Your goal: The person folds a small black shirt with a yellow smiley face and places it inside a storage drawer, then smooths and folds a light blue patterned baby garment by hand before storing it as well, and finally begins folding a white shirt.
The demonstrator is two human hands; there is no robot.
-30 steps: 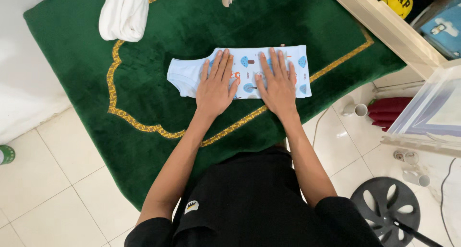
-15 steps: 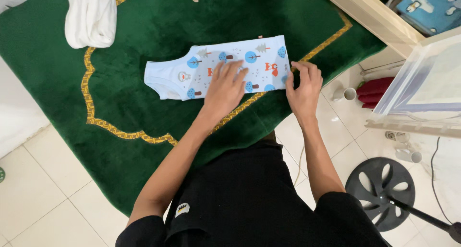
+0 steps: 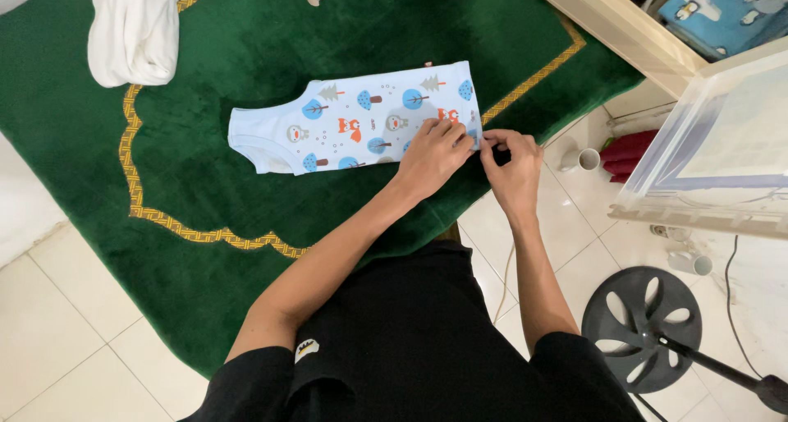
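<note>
Folded baby garment [image 3: 353, 118] lies flat on green rug [image 3: 246, 200]. Left hand [image 3: 433, 153] and right hand [image 3: 513, 172] both pinch its right hem edge. Risk: uneven pull skews the fold, or rug pile drags the fabric into bunching.

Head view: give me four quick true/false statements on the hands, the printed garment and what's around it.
1. Both hands are at the right end of the light blue printed garment. True: the left hand and right hand meet at that edge.
2. The garment lies on bare tile. False: it lies on the green rug.
3. A white cloth sits at the rug's upper left. True.
4. The left hand holds the white cloth. False: that cloth lies apart, untouched.
</note>
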